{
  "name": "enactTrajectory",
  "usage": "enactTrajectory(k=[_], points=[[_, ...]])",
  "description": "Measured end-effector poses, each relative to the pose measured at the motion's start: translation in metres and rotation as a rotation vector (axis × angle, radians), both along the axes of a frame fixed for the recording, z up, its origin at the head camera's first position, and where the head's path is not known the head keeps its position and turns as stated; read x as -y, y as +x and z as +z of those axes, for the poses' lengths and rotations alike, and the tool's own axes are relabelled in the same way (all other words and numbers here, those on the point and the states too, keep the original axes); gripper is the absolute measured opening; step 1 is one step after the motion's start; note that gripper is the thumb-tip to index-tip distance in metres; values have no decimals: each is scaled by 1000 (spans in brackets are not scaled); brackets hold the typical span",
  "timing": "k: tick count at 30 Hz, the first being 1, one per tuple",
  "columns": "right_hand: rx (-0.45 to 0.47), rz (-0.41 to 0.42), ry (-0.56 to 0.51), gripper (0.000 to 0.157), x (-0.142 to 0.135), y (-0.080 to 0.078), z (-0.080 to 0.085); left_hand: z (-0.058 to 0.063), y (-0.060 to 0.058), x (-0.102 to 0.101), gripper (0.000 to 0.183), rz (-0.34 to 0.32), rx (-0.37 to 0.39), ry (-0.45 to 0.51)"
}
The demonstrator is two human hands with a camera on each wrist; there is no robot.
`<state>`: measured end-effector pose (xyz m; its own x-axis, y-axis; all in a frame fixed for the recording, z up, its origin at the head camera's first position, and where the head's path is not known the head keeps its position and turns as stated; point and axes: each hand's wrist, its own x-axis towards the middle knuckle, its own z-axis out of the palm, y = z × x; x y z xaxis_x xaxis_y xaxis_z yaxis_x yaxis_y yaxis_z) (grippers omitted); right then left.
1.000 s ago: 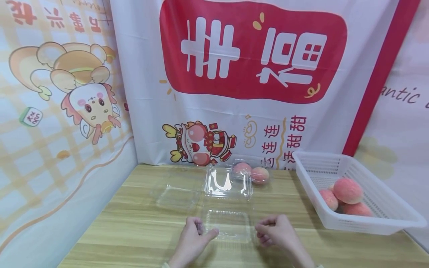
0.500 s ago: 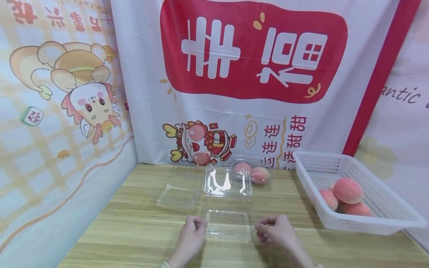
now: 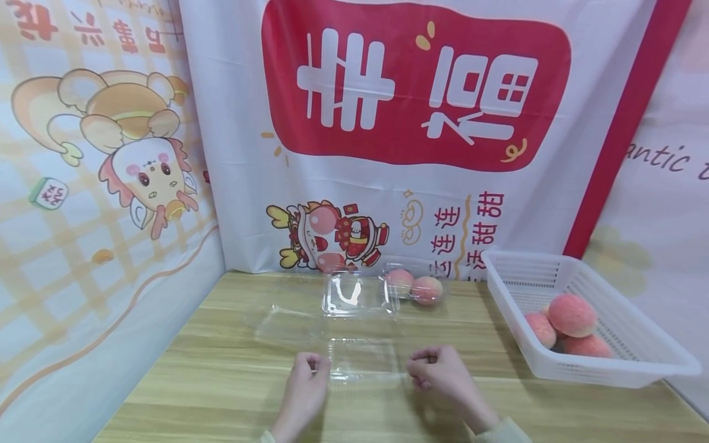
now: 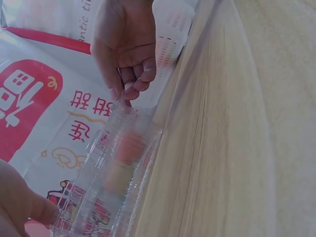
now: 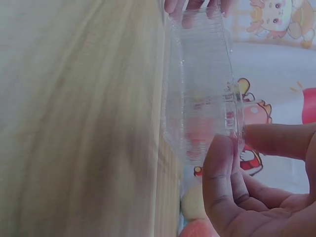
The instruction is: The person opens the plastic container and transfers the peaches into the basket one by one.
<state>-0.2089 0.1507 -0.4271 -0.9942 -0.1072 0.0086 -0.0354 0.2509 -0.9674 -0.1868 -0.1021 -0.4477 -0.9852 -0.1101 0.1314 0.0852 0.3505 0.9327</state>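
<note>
A clear plastic clamshell box (image 3: pixel 362 360) lies opened out between my two hands, its lid (image 3: pixel 354 295) on the far side. My left hand (image 3: pixel 303 384) pinches the box's left edge between thumb and fingers. On the opposite edge, my right hand (image 3: pixel 443 372) pinches the rim; the right wrist view shows its thumb (image 5: pixel 218 160) and forefinger on the thin plastic. In that view the near part of the box (image 5: pixel 202 89) stands slightly above the wooden table. The left wrist view shows only part of the left hand (image 4: pixel 22 202), at the lower left.
Another clear box (image 3: pixel 288 326) stands at the left. Two pink peaches (image 3: pixel 426 290) sit in a clear box at the back. A white plastic basket (image 3: pixel 620 368) with several peaches (image 3: pixel 573 315) stands at the right. A printed cloth (image 3: pixel 238 184) hangs behind the wooden table (image 3: pixel 210 369).
My left thumb has drawn back from over the box to the edge, and the left hand now pinches it. Both hands and the opened box have moved a little left and away from me.
</note>
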Motion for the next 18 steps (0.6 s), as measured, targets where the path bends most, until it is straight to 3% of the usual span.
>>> enactTrajectory(k=[7,18], points=[[-5,-17,14,23,16,-17,5,2,-3,6,37,45,2,9],[93,-2,-7,18,39,-36,9,4,-8,14,51,101,-5,11]])
